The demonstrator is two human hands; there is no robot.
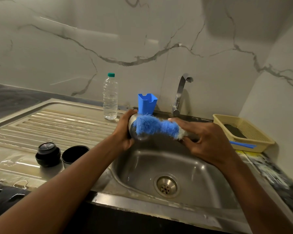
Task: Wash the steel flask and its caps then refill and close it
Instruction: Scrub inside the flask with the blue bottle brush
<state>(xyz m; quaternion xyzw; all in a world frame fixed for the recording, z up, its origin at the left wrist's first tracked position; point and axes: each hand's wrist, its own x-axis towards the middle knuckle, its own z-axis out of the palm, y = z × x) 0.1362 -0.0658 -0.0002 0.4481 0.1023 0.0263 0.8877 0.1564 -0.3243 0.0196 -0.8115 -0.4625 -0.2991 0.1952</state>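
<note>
The steel flask [139, 134] lies sideways above the sink basin [201, 168]. My left hand [123, 130] grips its left end. A fluffy blue scrubber cloth [152, 126] is wrapped over the flask's body. My right hand [205, 139] grips the cloth and the flask's right end, which it hides. The black inner cap [48, 154] and the black-lined outer cup cap [74, 155] stand on the ribbed drainboard [57, 122] to the left.
A clear water bottle [110, 97] with a green cap stands at the back of the drainboard. A blue plastic holder [146, 103] and the steel tap [180, 93] are behind the basin. A beige basket [243, 130] sits on the right counter.
</note>
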